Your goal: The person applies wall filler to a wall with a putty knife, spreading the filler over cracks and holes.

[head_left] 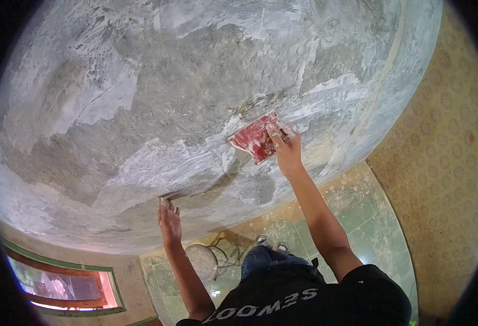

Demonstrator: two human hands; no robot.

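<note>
My right hand (pixel 285 142) grips a red, flat plastering spreader (pixel 254 138) smeared with whitish filler. The spreader lies against or very close to the grey, patchy wall (pixel 195 81); I cannot tell whether its edge touches. Lower and to the left, my left hand (pixel 169 220) is raised near the wall, its fingers bent together. At its fingertips shows a thin dark edge (pixel 172 194), perhaps a flat tool seen edge-on; its kind cannot be made out. White filler coats the fingers of both hands. Streaks of wet-looking white filler run across the wall around the spreader.
Below stands a round-topped stool (pixel 202 262) with a metal frame, spattered pale. Green floor tiles (pixel 358 212) carry white splashes near the wall's foot. A patterned yellowish wall (pixel 445 108) rises at right. A green-framed window (pixel 65 282) is at lower left.
</note>
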